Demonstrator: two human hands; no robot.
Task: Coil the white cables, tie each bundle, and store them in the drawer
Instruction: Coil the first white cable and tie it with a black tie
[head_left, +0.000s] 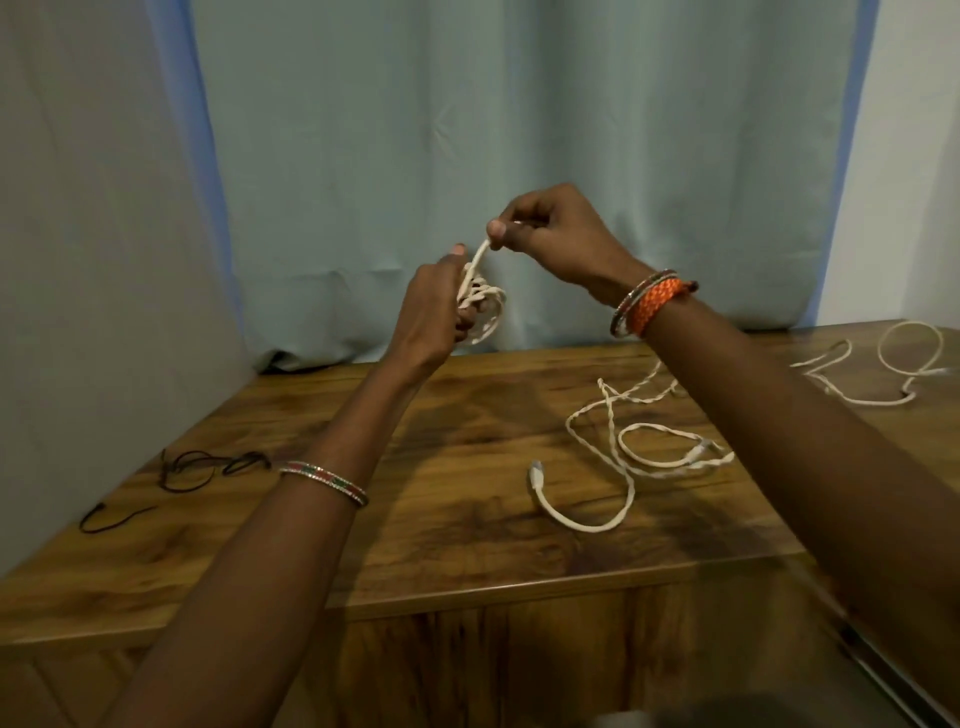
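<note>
Both hands are raised above the wooden tabletop (415, 499). My left hand (431, 312) grips a small coil of white cable (488, 312). The coil's free end runs up to my right hand (550, 234), which pinches it between thumb and fingers. A loose white cable (618, 452) with a plug at its near end lies tangled on the table to the right of centre. Another white cable (883, 379) lies looped near the far right edge, partly hidden by my right forearm.
Thin black cords (192, 467) lie on the left part of the table. A pale curtain (519, 130) hangs behind the table and a grey wall stands at the left. The cabinet front (493, 665) below the table edge shows wooden panels.
</note>
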